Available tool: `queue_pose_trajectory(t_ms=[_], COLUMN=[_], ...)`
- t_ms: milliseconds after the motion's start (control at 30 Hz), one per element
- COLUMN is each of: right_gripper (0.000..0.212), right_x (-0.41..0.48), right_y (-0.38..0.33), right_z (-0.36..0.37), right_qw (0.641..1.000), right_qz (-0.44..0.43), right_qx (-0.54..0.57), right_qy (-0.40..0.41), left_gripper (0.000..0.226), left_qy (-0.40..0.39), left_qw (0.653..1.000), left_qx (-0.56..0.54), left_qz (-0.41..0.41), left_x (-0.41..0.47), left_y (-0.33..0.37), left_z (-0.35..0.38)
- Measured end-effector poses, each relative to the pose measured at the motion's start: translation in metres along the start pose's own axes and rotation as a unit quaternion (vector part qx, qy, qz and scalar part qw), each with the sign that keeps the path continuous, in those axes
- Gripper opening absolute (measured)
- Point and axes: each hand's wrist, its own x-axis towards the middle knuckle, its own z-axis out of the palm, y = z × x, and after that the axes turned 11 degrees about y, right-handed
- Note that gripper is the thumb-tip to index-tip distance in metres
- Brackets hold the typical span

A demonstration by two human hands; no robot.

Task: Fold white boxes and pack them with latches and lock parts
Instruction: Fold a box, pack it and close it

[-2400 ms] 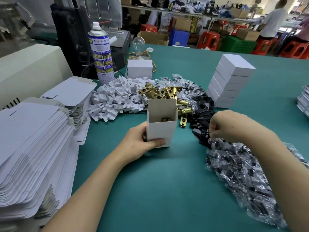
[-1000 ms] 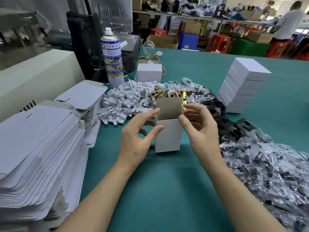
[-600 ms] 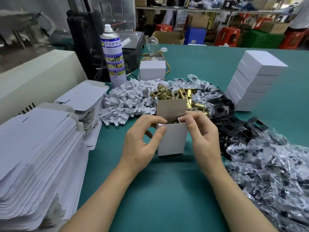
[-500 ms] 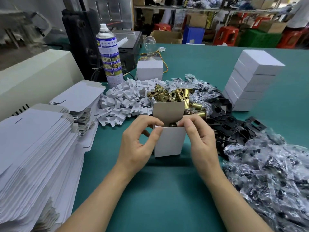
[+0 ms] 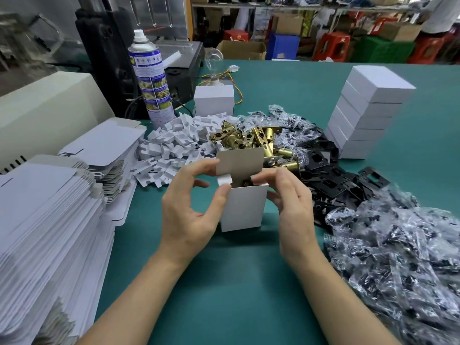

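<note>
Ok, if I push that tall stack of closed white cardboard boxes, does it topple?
Likely: the stack of closed white cardboard boxes is tall and staggered, not flush. Smooth card probably lets upper boxes slide off first. Weight unclear; contents hidden.

Both forearms reach fwd; L grip (image 5: 189, 212) & R grip (image 5: 293, 205) curled, thumbs + fingers pinching upright white cardboard box (image 5: 242, 210).

1. The green table (image 5: 298, 80) is pretty packed.
2. Left: big stack of flat box blanks (image 5: 37, 220).
3. Middle: white inserts (image 5: 171, 145), brass latches (image 5: 251, 140), black plates (image 5: 331, 180), and one open white box (image 5: 242, 207) standing upright.
4. Right: bagged parts (image 5: 398, 257) and stacked closed boxes (image 5: 368, 113).
</note>
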Motion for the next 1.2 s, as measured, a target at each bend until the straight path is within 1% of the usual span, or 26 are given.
queue_pose_trajectory(t_ms=[67,133,167,200,300,333,400,433,500,567,667,800,900,1000,1100,1200], right_gripper=[0.032,0.02,0.013,0.011,0.027,0.027,0.018,0.019,0.03,0.035,0.028,0.007,0.012,0.021,0.018,0.016], right_x=[0.002,0.002,0.002,0.002,0.004,0.004,0.004,0.004,0.004,0.004,0.002,0.002,0.004,0.005,0.004,0.004], right_y=[0.0,0.0,0.001,0.001,0.003,0.001,-0.003,-0.004,-0.006,-0.007,-0.008,-0.007,-0.009,-0.013,-0.011,-0.01], right_z=[0.0,0.0,0.0,0.0,-0.001,-0.001,0.0,0.0,-0.001,-0.003,-0.003,-0.008,-0.012,-0.013,-0.012,-0.01], right_qw=[1.0,1.0,0.999,0.999,0.996,0.995,0.995,0.995,0.995,0.997,0.999,0.995,0.991,0.987,0.988,0.988], right_qz=[0.006,0.01,0.019,0.028,0.056,0.061,0.062,0.064,0.07,0.054,0.019,-0.013,-0.033,-0.044,-0.046,-0.046], right_qx=[0.006,0.011,0.028,0.046,0.076,0.076,0.071,0.071,0.07,0.047,0.002,-0.044,-0.072,-0.092,-0.1,-0.109], right_qy=[-0.004,-0.007,-0.004,0.0,0.004,-0.002,-0.013,-0.016,-0.02,-0.028,-0.048,-0.083,-0.108,-0.12,-0.112,-0.099], left_gripper=[0.044,0.054,0.053,0.051,0.038,0.032,0.021,0.017,0.01,0.003,0.01,0.018,0.014,0.025,0.028,0.023], left_qy=[0.006,0.001,-0.004,-0.01,-0.02,-0.02,-0.023,-0.027,-0.043,-0.062,-0.077,-0.071,-0.072,-0.081,-0.083,-0.077], left_qw=[1.0,1.0,0.999,0.999,0.998,0.998,0.997,0.996,0.995,0.994,0.993,0.997,0.997,0.997,0.996,0.997], left_qx=[0.001,0.011,0.02,0.027,0.029,0.025,0.015,0.011,0.0,-0.004,0.002,-0.015,-0.017,0.0,0.015,0.02], left_qz=[0.005,0.018,0.029,0.04,0.055,0.06,0.077,0.086,0.093,0.094,0.088,0.041,0.017,0.01,0.012,0.014], left_x=[0.0,0.001,0.002,0.002,0.001,0.002,0.003,0.003,0.004,0.004,0.003,0.003,0.004,0.005,0.006,0.006], left_y=[0.0,-0.001,-0.001,-0.001,-0.002,-0.002,-0.003,-0.003,-0.004,-0.004,-0.002,0.003,0.004,0.006,0.006,0.006], left_z=[0.001,0.0,0.0,-0.001,-0.003,-0.003,-0.003,-0.003,-0.002,-0.003,-0.005,-0.004,-0.002,-0.004,-0.004,-0.003])
